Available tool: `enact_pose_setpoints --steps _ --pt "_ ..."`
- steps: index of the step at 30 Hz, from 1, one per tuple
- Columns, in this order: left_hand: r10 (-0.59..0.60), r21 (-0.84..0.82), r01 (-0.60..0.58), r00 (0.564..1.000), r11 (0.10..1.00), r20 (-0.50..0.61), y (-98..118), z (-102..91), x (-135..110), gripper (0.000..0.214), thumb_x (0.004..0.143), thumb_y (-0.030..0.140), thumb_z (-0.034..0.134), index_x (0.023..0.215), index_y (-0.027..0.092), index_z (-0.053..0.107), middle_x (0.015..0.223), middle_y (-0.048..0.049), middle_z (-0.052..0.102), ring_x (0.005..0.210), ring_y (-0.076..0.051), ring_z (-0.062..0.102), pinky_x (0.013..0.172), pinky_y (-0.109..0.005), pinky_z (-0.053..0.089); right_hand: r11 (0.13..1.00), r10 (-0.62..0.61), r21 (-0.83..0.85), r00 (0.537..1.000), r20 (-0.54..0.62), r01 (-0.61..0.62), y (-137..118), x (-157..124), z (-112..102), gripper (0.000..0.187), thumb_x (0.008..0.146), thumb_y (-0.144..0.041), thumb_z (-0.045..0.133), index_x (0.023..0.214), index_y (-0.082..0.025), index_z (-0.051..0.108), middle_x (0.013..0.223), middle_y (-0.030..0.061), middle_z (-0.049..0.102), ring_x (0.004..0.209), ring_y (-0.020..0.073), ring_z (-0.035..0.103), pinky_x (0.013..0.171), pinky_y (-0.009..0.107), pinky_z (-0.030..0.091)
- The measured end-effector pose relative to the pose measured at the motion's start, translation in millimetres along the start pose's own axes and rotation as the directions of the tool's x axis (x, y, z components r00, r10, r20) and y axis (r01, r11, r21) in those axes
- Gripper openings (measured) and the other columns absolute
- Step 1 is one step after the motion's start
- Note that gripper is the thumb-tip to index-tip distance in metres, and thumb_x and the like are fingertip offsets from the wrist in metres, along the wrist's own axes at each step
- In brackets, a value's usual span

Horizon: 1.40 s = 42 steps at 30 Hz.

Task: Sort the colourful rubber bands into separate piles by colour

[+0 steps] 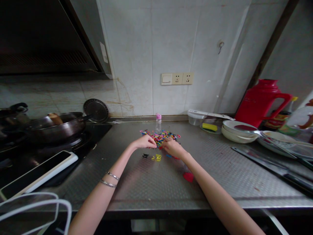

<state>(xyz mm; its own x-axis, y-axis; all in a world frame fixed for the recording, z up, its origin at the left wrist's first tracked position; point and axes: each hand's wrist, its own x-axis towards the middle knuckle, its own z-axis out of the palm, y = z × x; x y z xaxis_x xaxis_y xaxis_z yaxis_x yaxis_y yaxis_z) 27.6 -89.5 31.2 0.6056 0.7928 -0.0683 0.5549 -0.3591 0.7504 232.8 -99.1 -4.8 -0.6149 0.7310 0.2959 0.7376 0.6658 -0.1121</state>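
Note:
A heap of small multicoloured pieces (pixel 160 136), which look like tiny elastic hair bands, lies on the steel counter. At its left front edge my left hand (pixel 144 142) has its fingertips pinched together and pointing down. My right hand (pixel 174 147) reaches into the heap's right front side with bent fingers pressed together. What either hand grips is too small to make out. In front of the heap sit a little yellow group (pixel 157 158) and a little black group (pixel 145 155). Blue pieces (pixel 168 156) show partly beside my right hand. Behind the heap stands a clear bottle with a pink cap (pixel 158 117).
A red piece (pixel 188 177) lies by my right forearm. To the left are a pan (pixel 58 127) on the stove and a white device (pixel 39 173). On the right stand bowls (pixel 238 135), a red thermos jug (pixel 258 102) and a long knife (pixel 266 164).

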Motion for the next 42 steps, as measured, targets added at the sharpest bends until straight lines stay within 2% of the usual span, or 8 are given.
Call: enact_pose_setpoints --steps 4,14,19,29,32,35,39,42 --pt "-0.036 -0.017 0.034 0.994 0.999 -0.107 -8 -3.1 3 0.029 0.063 0.035 0.062 0.077 0.011 0.07 0.061 -0.0031 0.063 0.051 -0.009 0.045 0.05 -0.021 0.033 0.999 -0.039 -0.031 0.999 0.023 0.04 2 3 7 0.021 0.08 -0.014 0.045 0.085 -0.015 0.065 0.089 0.0087 0.058 0.092 0.0178 0.048 0.082 0.028 0.035" --pt "-0.033 -0.01 0.031 0.973 0.999 -0.23 -14 -6.5 5 0.028 0.066 0.032 0.059 0.077 0.009 0.07 0.059 -0.0041 0.062 0.052 -0.009 0.046 0.051 -0.021 0.035 0.998 -0.067 -0.009 0.997 -0.029 0.067 3 7 12 0.022 0.08 -0.012 0.045 0.084 -0.015 0.066 0.084 0.0073 0.062 0.088 0.0167 0.052 0.085 0.027 0.034" --pt "-0.038 0.026 0.047 0.955 0.999 -0.295 -21 -9.0 7 0.027 0.066 0.031 0.059 0.077 0.009 0.07 0.059 -0.0039 0.063 0.052 -0.01 0.047 0.052 -0.022 0.035 0.995 -0.076 0.061 0.996 -0.055 0.079 6 6 11 0.021 0.08 -0.013 0.045 0.084 -0.016 0.065 0.084 0.0067 0.063 0.087 0.0158 0.053 0.083 0.026 0.036" --pt "-0.011 0.157 0.072 0.933 0.985 -0.359 -37 -17.9 4 0.023 0.067 0.027 0.056 0.073 0.011 0.071 0.063 -0.0039 0.065 0.058 -0.013 0.053 0.057 -0.022 0.038 0.956 0.044 0.294 0.987 -0.156 0.004 14 4 -4 0.018 0.072 -0.013 0.049 0.078 -0.014 0.066 0.082 0.0054 0.064 0.081 0.0137 0.056 0.077 0.022 0.04" --pt "-0.026 0.214 0.113 0.928 0.97 -0.372 -47 -18.9 5 0.019 0.065 0.022 0.055 0.07 0.011 0.07 0.064 -0.0038 0.065 0.058 -0.012 0.054 0.057 -0.022 0.038 0.935 0.13 0.341 0.989 -0.065 -0.1 22 1 -14 0.017 0.07 -0.017 0.051 0.076 -0.013 0.067 0.078 0.0046 0.065 0.072 0.013 0.057 0.068 0.021 0.042" --pt "-0.046 0.271 0.159 0.923 0.949 -0.381 -55 -20.0 5 0.018 0.063 0.019 0.056 0.07 0.012 0.07 0.066 -0.0043 0.066 0.059 -0.013 0.055 0.057 -0.022 0.038 0.909 0.147 0.375 0.983 0.113 -0.18 31 -5 -23 0.019 0.065 -0.013 0.049 0.071 -0.013 0.067 0.07 0.0028 0.065 0.065 0.0113 0.056 0.061 0.018 0.041" --pt "-0.068 0.337 0.201 0.927 0.92 -0.368 -58 -21.6 3 0.018 0.06 0.018 0.058 0.072 0.013 0.07 0.067 -0.005 0.067 0.06 -0.014 0.056 0.058 -0.022 0.039 0.885 0.121 0.386 0.928 0.352 -0.262 42 -13 -31 0.021 0.06 -0.012 0.046 0.066 -0.012 0.066 0.057 -0.0005 0.06 0.053 0.0086 0.05 0.05 0.016 0.037" --pt "-0.07 0.374 0.201 0.94 0.905 -0.335 -58 -22.3 2 0.018 0.06 0.018 0.058 0.073 0.013 0.07 0.069 -0.0045 0.067 0.062 -0.014 0.056 0.059 -0.022 0.039 0.862 0.116 0.405 0.896 0.429 -0.306 50 -19 -32 0.019 0.059 -0.016 0.047 0.063 -0.011 0.065 0.05 -0.0014 0.055 0.047 0.0076 0.046 0.045 0.016 0.035"
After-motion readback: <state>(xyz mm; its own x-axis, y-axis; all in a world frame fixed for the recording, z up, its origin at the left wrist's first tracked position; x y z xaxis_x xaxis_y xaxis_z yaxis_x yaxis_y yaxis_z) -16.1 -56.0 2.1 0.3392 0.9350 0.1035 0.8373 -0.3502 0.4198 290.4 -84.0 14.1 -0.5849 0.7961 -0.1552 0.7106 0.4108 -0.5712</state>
